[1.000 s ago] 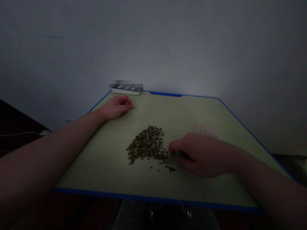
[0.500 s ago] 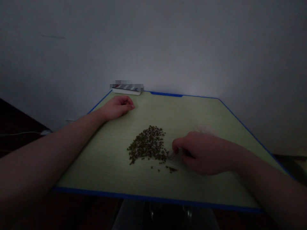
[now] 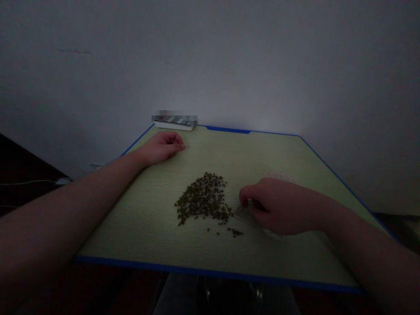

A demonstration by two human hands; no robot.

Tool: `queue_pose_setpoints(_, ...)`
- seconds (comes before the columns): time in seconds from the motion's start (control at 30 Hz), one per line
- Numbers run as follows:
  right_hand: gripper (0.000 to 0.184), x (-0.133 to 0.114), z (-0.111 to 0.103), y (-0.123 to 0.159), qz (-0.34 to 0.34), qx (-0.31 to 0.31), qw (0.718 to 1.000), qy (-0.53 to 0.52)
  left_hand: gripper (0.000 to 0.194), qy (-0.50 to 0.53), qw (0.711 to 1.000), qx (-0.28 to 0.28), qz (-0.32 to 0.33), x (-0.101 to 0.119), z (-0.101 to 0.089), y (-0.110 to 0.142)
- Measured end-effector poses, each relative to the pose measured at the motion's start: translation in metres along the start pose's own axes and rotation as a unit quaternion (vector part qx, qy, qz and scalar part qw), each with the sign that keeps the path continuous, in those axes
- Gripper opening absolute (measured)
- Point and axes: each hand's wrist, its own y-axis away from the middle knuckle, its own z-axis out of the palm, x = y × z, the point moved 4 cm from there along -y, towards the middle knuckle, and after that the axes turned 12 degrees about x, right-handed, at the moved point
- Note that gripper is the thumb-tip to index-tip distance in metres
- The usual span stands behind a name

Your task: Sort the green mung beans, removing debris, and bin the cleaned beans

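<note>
My right hand is closed, with thumb and fingers pinched on a clear, flat plastic piece with fine markings, which looks like a ruler or set square. Most of that piece is hidden under the hand. Its near corner touches or almost touches the right edge of a spread pile of small dark green-brown grains. A few stray grains lie in front of the pile. My left hand rests on the table's far left, fingers curled loosely in, nothing visible in them.
The pale wood table has a blue rim. A white box-like object, partly pixelated, stands at the back left corner. Behind my right hand lies a faint whitish patch. A grey wall rises behind; a white cable runs at left.
My right hand has shifted slightly right, away from the pile, and more of the clear plastic piece shows. The left hand and the pile look unchanged.
</note>
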Motion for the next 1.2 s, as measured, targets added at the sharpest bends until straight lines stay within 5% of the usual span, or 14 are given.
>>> queue_pose_setpoints(1.2, 0.022, -0.0055, 0.0004, 0.0009, -0.026, 0.012, 0.999, -0.021, 0.013, -0.016, 1.0, 0.004, -0.012, -0.0002, -0.0008, 0.0005)
